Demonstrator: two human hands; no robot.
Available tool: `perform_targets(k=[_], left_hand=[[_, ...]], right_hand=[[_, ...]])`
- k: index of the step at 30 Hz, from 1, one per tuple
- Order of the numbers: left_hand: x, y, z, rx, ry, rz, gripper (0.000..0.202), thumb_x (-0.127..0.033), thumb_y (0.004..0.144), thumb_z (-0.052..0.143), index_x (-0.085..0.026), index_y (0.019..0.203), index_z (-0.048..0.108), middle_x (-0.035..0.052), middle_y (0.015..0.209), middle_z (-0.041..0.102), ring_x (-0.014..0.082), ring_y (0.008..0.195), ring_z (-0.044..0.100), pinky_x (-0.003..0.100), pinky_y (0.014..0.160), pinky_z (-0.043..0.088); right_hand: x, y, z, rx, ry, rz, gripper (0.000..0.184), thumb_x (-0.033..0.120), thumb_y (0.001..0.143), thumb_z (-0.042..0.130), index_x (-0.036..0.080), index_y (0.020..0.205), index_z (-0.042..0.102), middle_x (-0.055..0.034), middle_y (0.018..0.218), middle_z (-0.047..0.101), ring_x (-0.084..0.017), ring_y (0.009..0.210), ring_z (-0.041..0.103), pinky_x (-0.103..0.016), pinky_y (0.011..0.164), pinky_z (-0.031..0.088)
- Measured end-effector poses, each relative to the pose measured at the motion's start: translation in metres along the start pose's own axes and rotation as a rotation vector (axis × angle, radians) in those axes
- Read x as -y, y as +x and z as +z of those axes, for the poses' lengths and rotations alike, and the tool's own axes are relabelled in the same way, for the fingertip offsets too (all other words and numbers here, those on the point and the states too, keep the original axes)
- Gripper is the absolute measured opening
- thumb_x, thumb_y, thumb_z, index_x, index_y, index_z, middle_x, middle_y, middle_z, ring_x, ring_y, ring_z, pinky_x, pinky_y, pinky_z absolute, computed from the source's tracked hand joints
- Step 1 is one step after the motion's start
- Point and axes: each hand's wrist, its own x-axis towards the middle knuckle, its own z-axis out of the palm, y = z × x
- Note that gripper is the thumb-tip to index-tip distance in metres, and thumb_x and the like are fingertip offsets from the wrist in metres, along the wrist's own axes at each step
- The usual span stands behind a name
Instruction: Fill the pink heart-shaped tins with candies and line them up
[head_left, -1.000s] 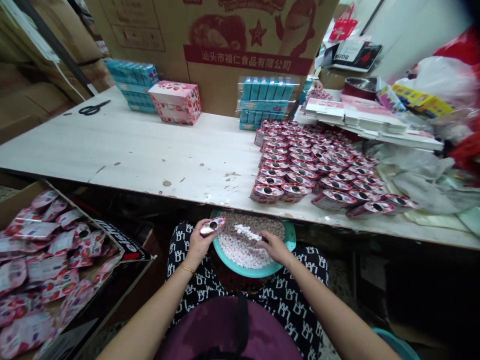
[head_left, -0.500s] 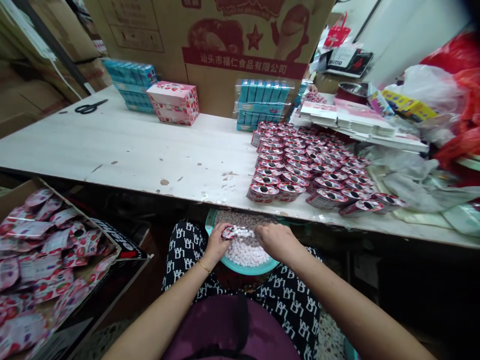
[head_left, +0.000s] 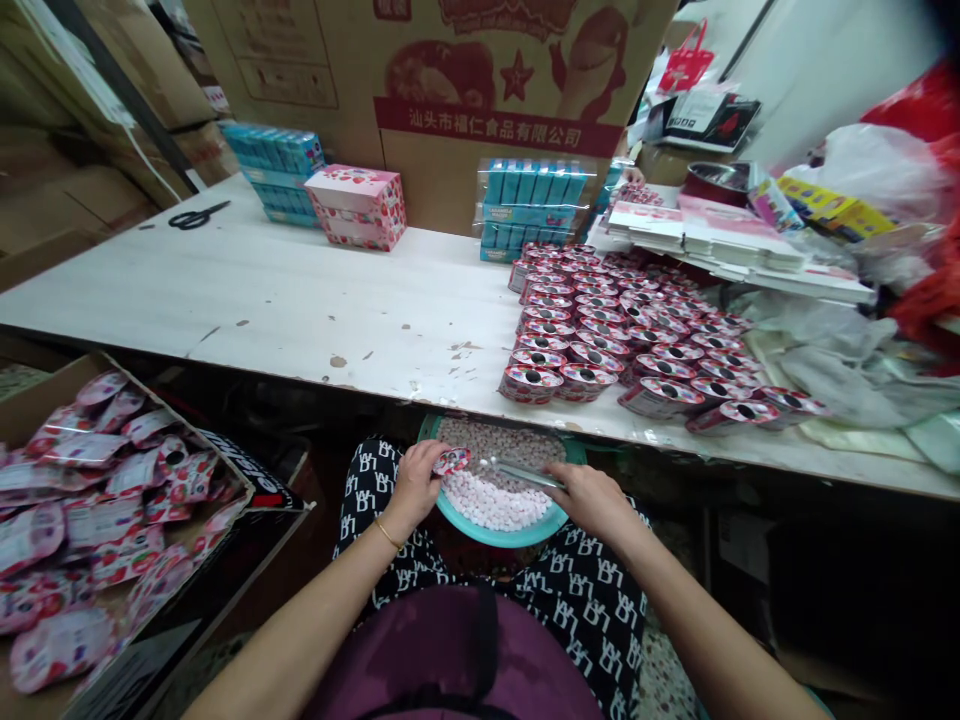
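Observation:
A teal bowl (head_left: 501, 535) full of small white and pink candy tablets rests on my lap, just under the table edge. My left hand (head_left: 415, 485) is closed round a small red-and-pink flat container (head_left: 452, 461) held over the bowl's left rim. My right hand (head_left: 592, 497) is closed on a clear scoop-like tool (head_left: 517, 471) that points left toward the container, over the tablets.
Rows of the same small containers (head_left: 622, 335) cover the white table (head_left: 300, 300) at right. Pink and blue boxes (head_left: 360, 205) and scissors (head_left: 196, 215) sit further back, before a big carton. A cardboard box of pink pouches (head_left: 97, 510) stands at left.
My left hand brought the container down over the bowl. My right hand, first in the tablets, then at the container, has drawn back to the right with the clear tool, now free of tablets.

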Motion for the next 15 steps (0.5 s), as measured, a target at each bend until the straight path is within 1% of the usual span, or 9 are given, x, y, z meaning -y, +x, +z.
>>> perform_targets(k=[2, 4, 6, 7, 8, 10, 12, 14, 15], left_hand=[[-0.001, -0.005, -0.016, -0.058, -0.077, -0.034, 0.032, -0.008, 0.066, 0.051, -0.018, 0.096, 0.055, 0.0057, 0.100, 0.055, 0.0208, 0.098, 0.049, 0.037, 0.089, 0.036], [-0.010, -0.006, -0.033, -0.109, -0.204, -0.099, 0.031, -0.015, 0.067, 0.056, -0.018, 0.098, 0.052, 0.0056, 0.098, 0.057, 0.0191, 0.091, 0.053, 0.035, 0.084, 0.039], [-0.026, 0.002, -0.048, -0.122, -0.336, -0.131, 0.036, -0.021, 0.067, 0.060, -0.018, 0.101, 0.050, 0.0051, 0.097, 0.058, 0.0176, 0.087, 0.055, 0.032, 0.082, 0.041], [-0.034, 0.011, -0.052, -0.122, -0.393, -0.124, 0.038, -0.022, 0.066, 0.062, -0.018, 0.102, 0.049, 0.0049, 0.097, 0.058, 0.0170, 0.087, 0.055, 0.031, 0.082, 0.042], [-0.041, 0.024, -0.054, -0.123, -0.444, -0.107, 0.040, -0.023, 0.065, 0.063, -0.018, 0.102, 0.049, 0.0047, 0.097, 0.058, 0.0167, 0.087, 0.055, 0.030, 0.082, 0.042], [-0.051, 0.059, -0.050, -0.117, -0.529, -0.077, 0.042, -0.023, 0.062, 0.066, -0.018, 0.101, 0.049, 0.0047, 0.097, 0.059, 0.0166, 0.088, 0.056, 0.030, 0.082, 0.042], [-0.052, 0.104, -0.037, -0.074, -0.568, -0.073, 0.044, -0.021, 0.059, 0.068, -0.017, 0.099, 0.049, 0.0052, 0.095, 0.059, 0.0173, 0.089, 0.056, 0.030, 0.082, 0.042], [-0.050, 0.148, -0.020, -0.022, -0.540, -0.071, 0.048, -0.020, 0.056, 0.070, -0.016, 0.099, 0.049, 0.0066, 0.095, 0.060, 0.0190, 0.090, 0.056, 0.032, 0.083, 0.042], [-0.049, 0.167, -0.014, -0.015, -0.504, -0.054, 0.053, -0.019, 0.053, 0.071, -0.015, 0.101, 0.048, 0.0080, 0.098, 0.059, 0.0204, 0.094, 0.054, 0.034, 0.086, 0.040]], right_hand=[[-0.004, 0.001, 0.012, 0.015, 0.018, 0.027, 0.028, 0.030, 0.080, 0.040, 0.026, 0.103, 0.056, -0.0058, 0.097, 0.064, -0.021, 0.090, 0.058, -0.029, 0.070, 0.040], [-0.006, 0.003, 0.023, 0.017, 0.050, 0.042, 0.028, 0.029, 0.079, 0.040, 0.025, 0.102, 0.056, -0.0071, 0.098, 0.064, -0.022, 0.090, 0.058, -0.029, 0.071, 0.040], [-0.007, 0.004, 0.032, 0.008, 0.115, 0.041, 0.028, 0.029, 0.080, 0.041, 0.024, 0.103, 0.056, -0.0071, 0.098, 0.064, -0.021, 0.092, 0.058, -0.029, 0.073, 0.040], [-0.008, 0.003, 0.037, 0.000, 0.153, 0.037, 0.028, 0.029, 0.080, 0.041, 0.024, 0.103, 0.056, -0.0067, 0.099, 0.064, -0.021, 0.093, 0.057, -0.028, 0.075, 0.039], [-0.008, 0.002, 0.042, -0.007, 0.189, 0.032, 0.029, 0.029, 0.080, 0.041, 0.024, 0.103, 0.056, -0.0063, 0.100, 0.064, -0.020, 0.094, 0.057, -0.027, 0.076, 0.039], [-0.008, 0.000, 0.052, -0.027, 0.253, 0.024, 0.030, 0.030, 0.079, 0.041, 0.024, 0.105, 0.056, -0.0055, 0.101, 0.063, -0.019, 0.095, 0.056, -0.027, 0.078, 0.039], [-0.006, -0.002, 0.061, -0.046, 0.300, 0.011, 0.031, 0.030, 0.079, 0.041, 0.023, 0.106, 0.055, -0.0060, 0.102, 0.063, -0.019, 0.097, 0.055, -0.027, 0.080, 0.039], [-0.003, -0.001, 0.069, -0.055, 0.331, -0.016, 0.033, 0.029, 0.079, 0.041, 0.021, 0.108, 0.054, -0.0070, 0.104, 0.062, -0.019, 0.099, 0.054, -0.027, 0.082, 0.038], [-0.001, 0.001, 0.072, -0.053, 0.339, -0.034, 0.034, 0.028, 0.078, 0.040, 0.019, 0.108, 0.054, -0.0077, 0.105, 0.061, -0.019, 0.099, 0.054, -0.027, 0.084, 0.038]])
